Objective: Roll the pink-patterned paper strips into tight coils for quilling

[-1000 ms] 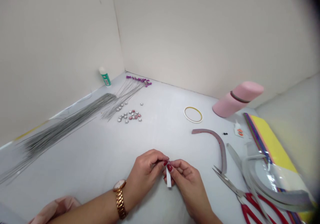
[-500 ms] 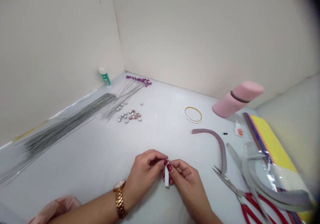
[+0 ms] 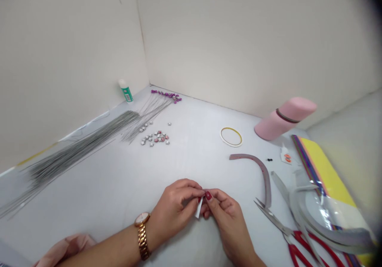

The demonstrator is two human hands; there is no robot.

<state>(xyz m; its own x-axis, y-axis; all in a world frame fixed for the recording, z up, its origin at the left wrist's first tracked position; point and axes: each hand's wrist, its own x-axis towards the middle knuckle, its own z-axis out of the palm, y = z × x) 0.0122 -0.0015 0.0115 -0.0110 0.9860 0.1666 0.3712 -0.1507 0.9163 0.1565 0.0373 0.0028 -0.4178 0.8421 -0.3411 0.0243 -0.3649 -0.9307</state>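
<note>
A short white paper strip (image 3: 199, 209) hangs slanted between my two hands at the lower middle of the view. My left hand (image 3: 182, 203), with a gold watch on its wrist, pinches the strip's upper end between thumb and fingers. From the other side, my right hand (image 3: 225, 213) presses thumb and fingertips on the same end, its fingertips meeting those of the left. The top of the strip is hidden by the fingers. Several small silver and pink folded stars (image 3: 159, 137) lie on the table beyond the left hand.
Thin grey wires (image 3: 80, 145) lie left, beside purple-tipped stems (image 3: 167, 95) and a glue stick (image 3: 126, 92). To the right are a tape ring (image 3: 231, 137), a pink bottle (image 3: 277, 119), a curved strip (image 3: 259, 165), red-handled scissors (image 3: 286, 230), a small glue bottle (image 3: 285, 155) and coloured sheets (image 3: 328, 167).
The strip's lower end has swung from upright to a leftward slant, and less of it shows. Both hands have shifted slightly right, still holding it.
</note>
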